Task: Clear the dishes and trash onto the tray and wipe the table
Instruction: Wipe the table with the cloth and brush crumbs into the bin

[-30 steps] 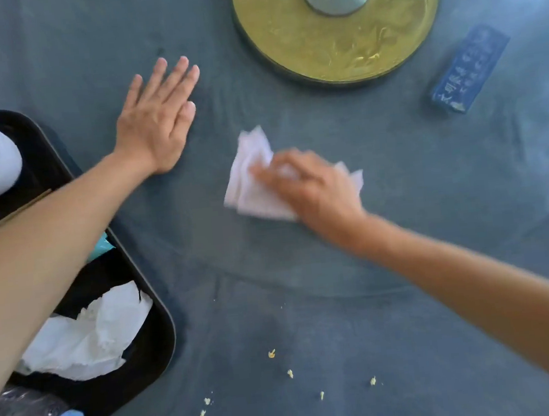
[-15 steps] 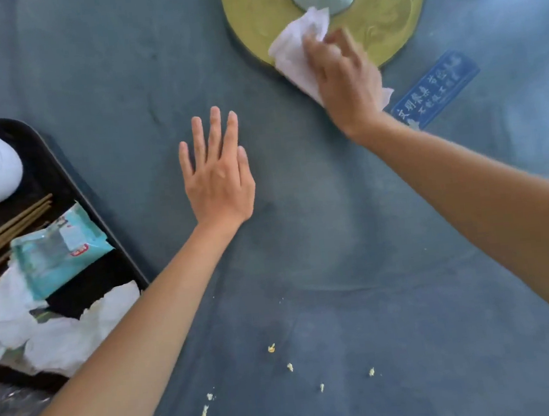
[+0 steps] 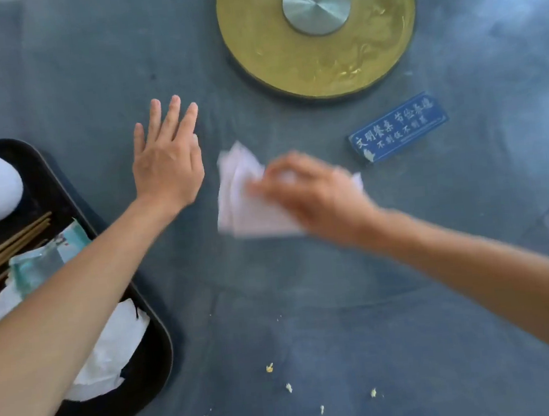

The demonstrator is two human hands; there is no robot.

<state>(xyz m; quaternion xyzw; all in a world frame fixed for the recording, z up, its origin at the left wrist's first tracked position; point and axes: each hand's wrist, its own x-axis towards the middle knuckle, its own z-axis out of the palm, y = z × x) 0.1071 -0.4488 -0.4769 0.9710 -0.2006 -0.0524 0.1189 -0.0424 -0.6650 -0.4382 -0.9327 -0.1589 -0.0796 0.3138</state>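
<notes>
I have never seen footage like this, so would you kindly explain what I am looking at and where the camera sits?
There is no machine: a person wears the camera on their head, looking down at their own bare arms. The left hand lies flat on the grey table. The right hand, blurred, presses a white tissue on it. On the left is a black tray with chopsticks and crumpled paper. Beyond are a gold disc and a blue sign; yellow crumbs lie nearer.

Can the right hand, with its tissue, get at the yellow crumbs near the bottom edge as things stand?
Probably yes. The right hand presses the tissue on bare tablecloth, and nothing lies between it and the crumbs. The left hand rests flat, off to the side.
</notes>
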